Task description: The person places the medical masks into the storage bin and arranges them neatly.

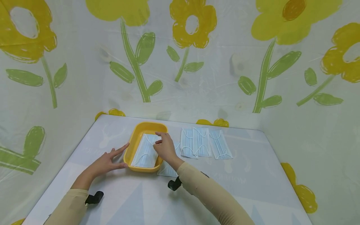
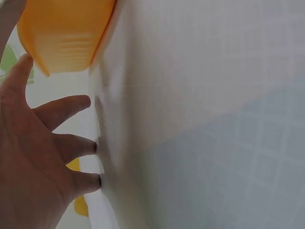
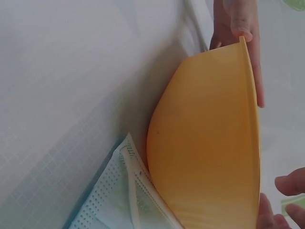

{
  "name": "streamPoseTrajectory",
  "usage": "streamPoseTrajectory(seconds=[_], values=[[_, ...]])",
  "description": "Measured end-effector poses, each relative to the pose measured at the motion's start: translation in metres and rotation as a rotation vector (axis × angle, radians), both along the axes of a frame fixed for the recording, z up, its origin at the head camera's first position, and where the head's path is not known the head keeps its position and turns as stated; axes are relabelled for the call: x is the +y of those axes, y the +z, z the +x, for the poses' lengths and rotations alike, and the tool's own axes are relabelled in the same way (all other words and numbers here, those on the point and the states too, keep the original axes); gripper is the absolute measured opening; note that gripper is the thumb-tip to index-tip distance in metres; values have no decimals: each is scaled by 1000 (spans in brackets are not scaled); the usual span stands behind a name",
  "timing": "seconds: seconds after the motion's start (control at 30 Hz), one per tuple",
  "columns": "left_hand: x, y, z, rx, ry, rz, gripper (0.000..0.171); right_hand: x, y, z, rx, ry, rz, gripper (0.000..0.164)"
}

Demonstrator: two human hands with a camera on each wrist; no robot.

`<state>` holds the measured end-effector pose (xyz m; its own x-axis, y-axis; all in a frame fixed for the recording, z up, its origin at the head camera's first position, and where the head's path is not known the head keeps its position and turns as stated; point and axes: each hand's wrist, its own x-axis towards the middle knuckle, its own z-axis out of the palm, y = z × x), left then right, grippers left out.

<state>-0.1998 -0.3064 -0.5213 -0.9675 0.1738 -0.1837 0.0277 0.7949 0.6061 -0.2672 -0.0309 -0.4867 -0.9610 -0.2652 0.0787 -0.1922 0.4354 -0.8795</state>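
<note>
A yellow plastic tub (image 1: 127, 155) stands on the left half of the table, with a pale blue face mask (image 1: 144, 151) lying inside. My left hand (image 1: 102, 163) has its fingers spread, with thumb and index finger at the tub's left rim; in the left wrist view its other fingers point down toward the tabletop. Over the tub's right side hovers my right hand (image 1: 166, 147), fingers bent and nothing seen between them. In the right wrist view its thumb (image 3: 289, 182) stands apart from the fingers beside the rim. Another face mask (image 3: 119, 200) lies against the tub's outer wall, partly hidden by my right arm in the head view.
Right of the tub, face masks (image 1: 202, 142) overlap one another, and a separate face mask (image 1: 221, 145) lies at their right. Behind the table hangs a flower-printed curtain (image 1: 216, 78). Small black cameras (image 1: 95, 197) are strapped at both wrists.
</note>
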Motion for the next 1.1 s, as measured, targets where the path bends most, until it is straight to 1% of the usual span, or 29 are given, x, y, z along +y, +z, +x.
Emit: streamPoseTrajectory(seconds=[0.2,0.4,0.67,0.9,1.1], values=[[2,0,0,3,0,4,97,9,-4,0,18,-10,-55,52],[2,1,1,3,5,9,96,16,-6,0,52,-53,-64,48],[1,-4,0,32,-4,62,95,26,-10,2,19,-90,-55,46],[2,-4,2,23,2,33,96,35,-15,0,0,-113,-48,45],[3,-3,2,19,11,33,97,44,-18,0,-6,-121,-50,44]])
